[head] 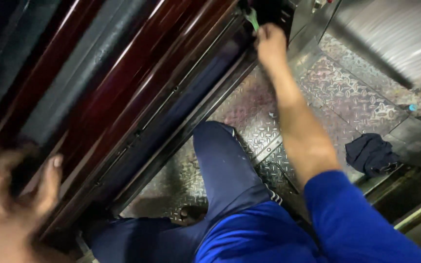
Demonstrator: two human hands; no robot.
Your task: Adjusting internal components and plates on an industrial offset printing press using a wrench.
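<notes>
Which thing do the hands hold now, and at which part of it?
The right hand grips a small green tool at its lower end. The left hand is blurred; it rests against the dark machine edge, and no held thing can be told.

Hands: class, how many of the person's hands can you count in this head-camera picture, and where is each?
2. The right hand reaches up to the top middle, gripping a green tool at the machine's edge. The left hand is blurred at the lower left, against the dark red roller.
</notes>
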